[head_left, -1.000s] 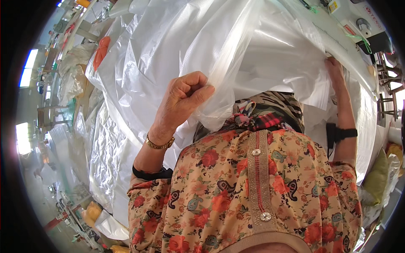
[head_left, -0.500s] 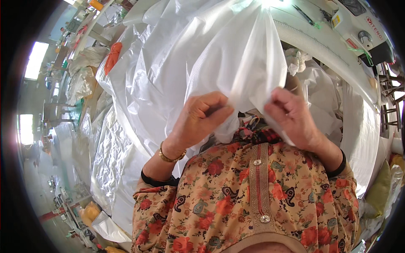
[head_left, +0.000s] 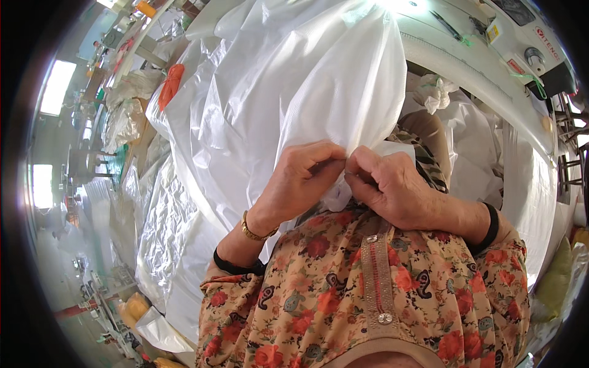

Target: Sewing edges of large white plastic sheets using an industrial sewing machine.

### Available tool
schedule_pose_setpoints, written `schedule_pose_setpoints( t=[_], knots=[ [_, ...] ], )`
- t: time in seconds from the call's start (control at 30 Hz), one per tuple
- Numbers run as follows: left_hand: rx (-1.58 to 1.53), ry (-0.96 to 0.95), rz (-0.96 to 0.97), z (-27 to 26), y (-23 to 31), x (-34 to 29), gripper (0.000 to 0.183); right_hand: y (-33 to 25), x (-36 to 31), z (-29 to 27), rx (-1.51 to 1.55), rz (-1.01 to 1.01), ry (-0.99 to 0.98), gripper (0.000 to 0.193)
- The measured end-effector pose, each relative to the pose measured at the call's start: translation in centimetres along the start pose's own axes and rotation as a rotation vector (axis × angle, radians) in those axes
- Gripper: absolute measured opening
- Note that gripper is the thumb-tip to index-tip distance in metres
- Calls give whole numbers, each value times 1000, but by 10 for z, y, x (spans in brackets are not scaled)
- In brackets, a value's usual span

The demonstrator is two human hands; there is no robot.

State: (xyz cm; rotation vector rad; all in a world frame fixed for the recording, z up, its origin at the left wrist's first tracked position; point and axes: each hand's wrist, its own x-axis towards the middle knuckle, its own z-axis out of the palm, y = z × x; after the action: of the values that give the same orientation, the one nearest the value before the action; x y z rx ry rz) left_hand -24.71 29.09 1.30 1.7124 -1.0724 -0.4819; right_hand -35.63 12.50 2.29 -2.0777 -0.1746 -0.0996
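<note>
A big sheet of thin white fabric (head_left: 245, 92) spreads over my lap and rises to the lit sewing spot at the top edge. Pinched at its near edge, the fabric is held by my left hand (head_left: 307, 175), closed, with a gold bracelet at the wrist. My right hand (head_left: 396, 187) is closed on the same edge, its fingertips meeting those of the left. Folds run from the two hands up to the bright spot. What exactly lies between the fingertips is hidden.
A white sewing machine (head_left: 521, 43) stands on the table (head_left: 454, 67) at the upper right, with dark thread snips (head_left: 446, 24) nearby. An orange bundle (head_left: 170, 86) lies at the left. Crumpled clear plastic (head_left: 165, 227) and a white knotted bundle (head_left: 434, 92) surround me.
My right hand has moved left until its fingertips meet my left hand's. The fabric edge between them is drawn together, and my left hand has shifted slightly right.
</note>
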Motion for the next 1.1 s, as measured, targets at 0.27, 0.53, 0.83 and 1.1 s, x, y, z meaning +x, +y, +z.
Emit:
schedule_pose_setpoints(
  t=[0.27, 0.53, 0.83, 1.1],
  knots=[
    [-333, -56, -449, -9, -1, 4, 25, 3, 12, 2, -334, -194, -206, 14],
    [199, 108, -221, -42, 3, 10, 17, 87, 36, -32, -313, -93, 788, 54],
    [300, -76, -74, -62, 78, 46, 8, 59, 207, 27, -1, -373, -59, 45],
    [679, -348, 121, -18, 14, 15, 3, 144, 135, 78, 101, -94, 234, 37]
  ],
)
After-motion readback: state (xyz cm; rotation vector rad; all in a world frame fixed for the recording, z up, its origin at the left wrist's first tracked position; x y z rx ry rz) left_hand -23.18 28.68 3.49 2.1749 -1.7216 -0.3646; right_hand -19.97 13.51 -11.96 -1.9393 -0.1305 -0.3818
